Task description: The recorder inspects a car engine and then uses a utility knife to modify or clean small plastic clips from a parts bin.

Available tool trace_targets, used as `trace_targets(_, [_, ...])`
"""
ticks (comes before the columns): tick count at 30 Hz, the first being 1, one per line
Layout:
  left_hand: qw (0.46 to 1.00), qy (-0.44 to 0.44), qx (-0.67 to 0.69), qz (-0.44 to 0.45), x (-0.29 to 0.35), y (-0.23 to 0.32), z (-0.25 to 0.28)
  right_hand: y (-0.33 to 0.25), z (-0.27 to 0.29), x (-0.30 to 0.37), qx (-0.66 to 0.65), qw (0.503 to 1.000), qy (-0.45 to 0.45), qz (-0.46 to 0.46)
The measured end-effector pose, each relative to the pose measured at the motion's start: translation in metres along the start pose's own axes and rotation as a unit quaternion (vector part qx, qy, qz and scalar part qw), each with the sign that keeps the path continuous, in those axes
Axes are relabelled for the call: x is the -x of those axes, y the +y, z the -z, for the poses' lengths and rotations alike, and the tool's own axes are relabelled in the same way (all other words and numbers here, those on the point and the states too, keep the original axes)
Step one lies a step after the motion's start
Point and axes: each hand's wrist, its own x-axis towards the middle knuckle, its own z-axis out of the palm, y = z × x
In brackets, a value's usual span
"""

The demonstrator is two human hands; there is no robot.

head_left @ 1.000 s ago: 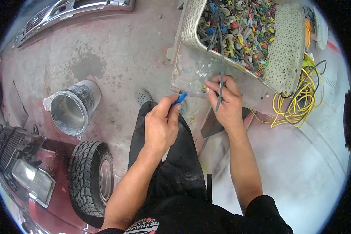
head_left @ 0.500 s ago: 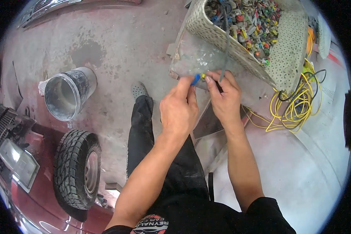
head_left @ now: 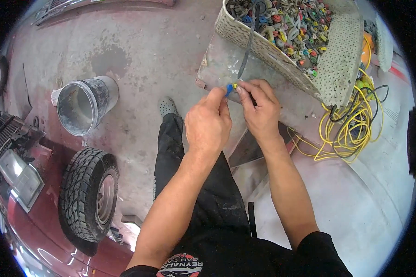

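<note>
Between thumb and index finger, my left hand (head_left: 208,121) pinches a small blue plastic clip (head_left: 229,89). My right hand (head_left: 263,110) grips a small yellow plastic clip (head_left: 235,86) in its fingertips, right beside the blue one. Whether the two pieces touch or are joined cannot be made out. Both hands are over the near edge of a worn tabletop (head_left: 222,57). Just beyond them stands a cream, perforated basket (head_left: 341,69), heaped with many-coloured plastic clips and fasteners (head_left: 305,34). A dark strap or cable (head_left: 248,53) hangs over the basket's side, close to my right hand.
A coiled yellow cord (head_left: 346,131) lies to the right on a whitish panel (head_left: 328,198). On the left are a dusty bucket (head_left: 107,94), a treaded tire (head_left: 85,198) and a red vehicle body (head_left: 41,231). My shoe (head_left: 167,106) rests on the concrete floor (head_left: 138,41).
Both hands have shifted slightly left and away from me, with the blue and yellow clips now closer together. The view has shifted a little too.
</note>
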Motion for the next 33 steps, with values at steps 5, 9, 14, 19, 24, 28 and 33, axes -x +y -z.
trace_targets(5, [0.999,0.030,0.028,-0.004,0.000,-0.001,-0.003,0.007,0.000,0.002,0.010,0.999,0.006,0.041])
trace_targets(9, [1.000,-0.020,0.008,0.016,-0.001,0.001,0.001,0.007,-0.001,0.003,-0.012,0.999,0.020,0.026])
trace_targets(14, [0.999,-0.027,-0.034,-0.022,-0.007,0.002,0.006,0.005,0.001,0.000,-0.033,0.999,0.015,-0.001])
trace_targets(19, [0.993,-0.025,-0.100,-0.063,-0.011,0.000,0.006,-0.001,0.011,-0.010,-0.035,0.999,-0.024,-0.015])
trace_targets(24, [0.989,-0.027,-0.137,-0.056,-0.006,0.006,0.007,-0.008,0.017,-0.021,-0.062,0.987,-0.093,-0.115])
trace_targets(28, [0.989,-0.035,-0.141,-0.038,-0.009,0.011,0.009,-0.020,0.020,-0.033,-0.029,0.975,-0.115,-0.186])
trace_targets(33, [0.991,-0.039,-0.122,-0.027,-0.010,0.009,0.011,-0.024,0.027,-0.048,0.008,0.946,-0.192,-0.260])
